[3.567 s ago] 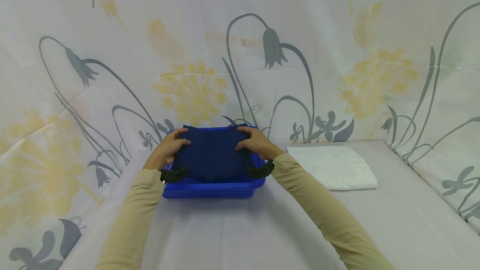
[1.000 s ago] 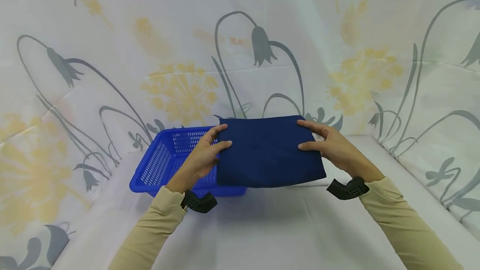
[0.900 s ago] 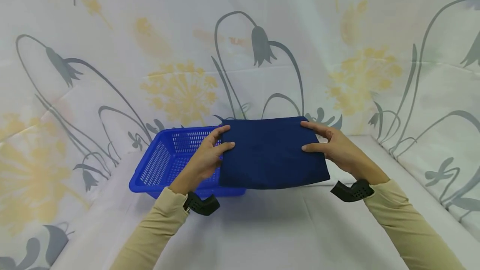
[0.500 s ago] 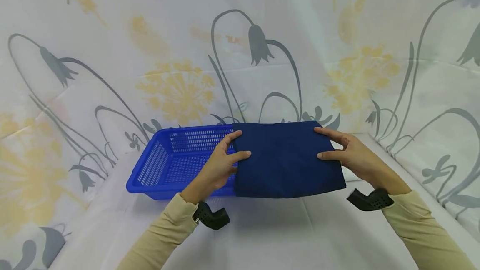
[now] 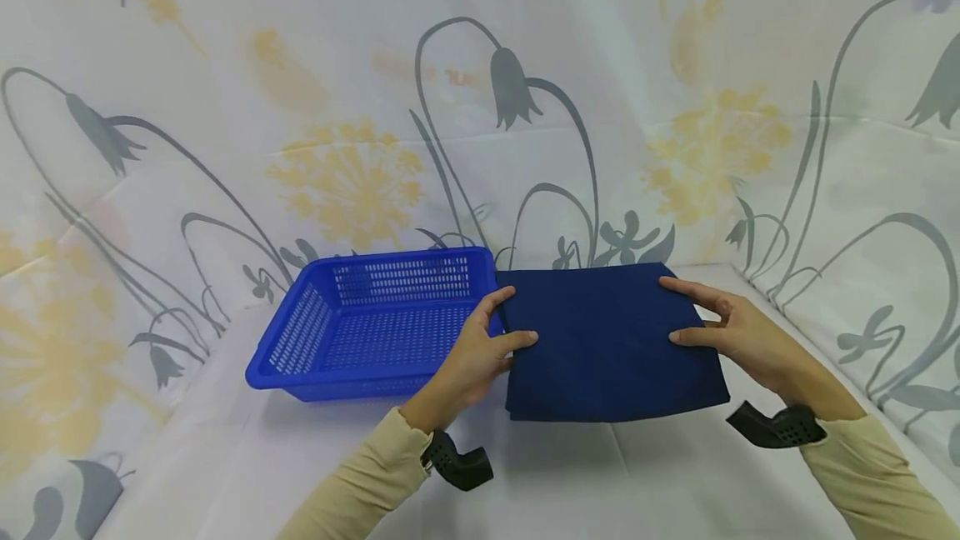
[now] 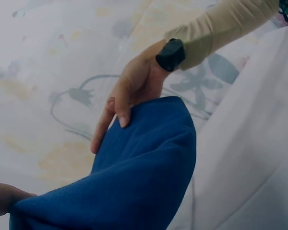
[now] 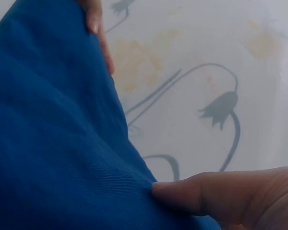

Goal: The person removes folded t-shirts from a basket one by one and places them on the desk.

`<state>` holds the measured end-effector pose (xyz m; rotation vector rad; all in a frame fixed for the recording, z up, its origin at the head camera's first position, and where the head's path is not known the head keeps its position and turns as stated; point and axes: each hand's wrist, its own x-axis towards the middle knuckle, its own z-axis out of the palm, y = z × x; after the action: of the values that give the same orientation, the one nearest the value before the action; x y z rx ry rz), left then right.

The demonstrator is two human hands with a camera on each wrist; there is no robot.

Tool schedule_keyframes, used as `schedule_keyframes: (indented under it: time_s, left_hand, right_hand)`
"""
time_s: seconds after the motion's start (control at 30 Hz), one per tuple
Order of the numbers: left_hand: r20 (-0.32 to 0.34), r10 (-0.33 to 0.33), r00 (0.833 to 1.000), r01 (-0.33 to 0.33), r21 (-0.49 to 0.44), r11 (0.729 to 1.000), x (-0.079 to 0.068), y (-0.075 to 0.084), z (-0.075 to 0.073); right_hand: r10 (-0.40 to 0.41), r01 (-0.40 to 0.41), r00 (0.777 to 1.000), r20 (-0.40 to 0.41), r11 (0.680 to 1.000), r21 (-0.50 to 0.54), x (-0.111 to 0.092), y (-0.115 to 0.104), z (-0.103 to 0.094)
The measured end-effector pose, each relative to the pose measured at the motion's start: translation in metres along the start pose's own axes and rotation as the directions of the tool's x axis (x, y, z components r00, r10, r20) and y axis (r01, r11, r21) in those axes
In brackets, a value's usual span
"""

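A folded navy-blue cloth (image 5: 600, 348) is held up flat between both hands, to the right of the blue basket. My left hand (image 5: 468, 361) pinches its left edge, thumb on the near face. On the opposite edge, my right hand (image 5: 750, 340) pinches it the same way. Seen from the left wrist, the cloth (image 6: 144, 163) sags in a curve between the hands. Close up in the right wrist view, my right thumb (image 7: 197, 191) presses on the fabric. Fingertips behind the cloth are partly hidden.
The blue perforated plastic basket (image 5: 352, 377) stands left of the cloth on a white-covered table (image 5: 600, 482), close beside my left hand. A flower-printed fabric backdrop (image 5: 360, 90) rises behind the table. Black wrist devices (image 5: 780, 426) sit on both wrists.
Both hands have lifted the navy cloth out of the basket and carried it right. Over the last second it has come further right and lower. It now covers where the white folded cloth lay.
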<state>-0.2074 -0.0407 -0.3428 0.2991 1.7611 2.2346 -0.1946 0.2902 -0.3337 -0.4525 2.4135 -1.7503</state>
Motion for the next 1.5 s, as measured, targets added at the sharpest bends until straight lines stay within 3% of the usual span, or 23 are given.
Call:
schedule_keyframes:
  time_s: [0.3,0.57,0.8,1.27,1.5]
  left_hand:
    - [-0.042,-0.058,0.997,0.06,0.038,0.998,0.0,-0.023,0.018]
    - [-0.033,-0.077,0.996,0.076,-0.02,0.997,0.001,-0.042,0.028]
    - [-0.035,-0.081,0.996,0.08,-0.043,0.996,-0.001,-0.059,0.037]
    - [-0.048,-0.114,0.992,0.114,0.005,0.993,-0.002,-0.086,0.052]
    - [-0.044,-0.138,0.989,0.138,-0.021,0.99,-0.001,-0.097,0.059]
  right_hand:
    - [0.052,-0.056,0.998,-0.041,0.995,-0.088,-0.018,0.016,-0.011]
    - [0.105,-0.114,0.992,-0.07,0.982,-0.149,-0.03,0.026,-0.014]
    - [0.157,-0.166,0.985,-0.067,0.973,-0.163,-0.04,0.035,-0.018]
    - [0.223,-0.227,0.974,-0.043,0.957,-0.179,-0.055,0.061,-0.022]
    - [0.244,-0.243,0.97,-0.011,0.96,-0.14,-0.061,0.075,-0.029]
